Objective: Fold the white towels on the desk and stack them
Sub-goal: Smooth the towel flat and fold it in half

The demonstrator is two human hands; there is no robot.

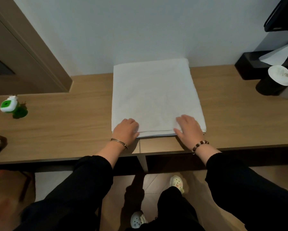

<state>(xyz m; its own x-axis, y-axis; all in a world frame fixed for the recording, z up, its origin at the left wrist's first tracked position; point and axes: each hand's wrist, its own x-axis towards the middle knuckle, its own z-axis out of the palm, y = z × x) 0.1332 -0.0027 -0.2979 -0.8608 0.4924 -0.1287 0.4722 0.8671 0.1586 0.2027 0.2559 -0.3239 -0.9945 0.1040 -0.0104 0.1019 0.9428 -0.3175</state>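
This looks like a hotel room or a bedroom at home — a long wood-grain counter (64, 130) runs along a plain pale wall (140, 30), with a brown door panel (23, 52) at 10 o'clock. A black tissue box (250, 65) stands at 2 o'clock and a green bottle (13, 107) at 9 o'clock — tiled floor (158, 180) lies below at 6 o'clock.

The white towel (156, 94) lies flat on the wooden desk (64, 130), folded into a near-square slab with faint creases across its top. Its far edge touches the wall (140, 30). Its near edge (where stacked layers show, slightly uneven) sits close to the desk's front edge. Its sides run roughly square to the desk.
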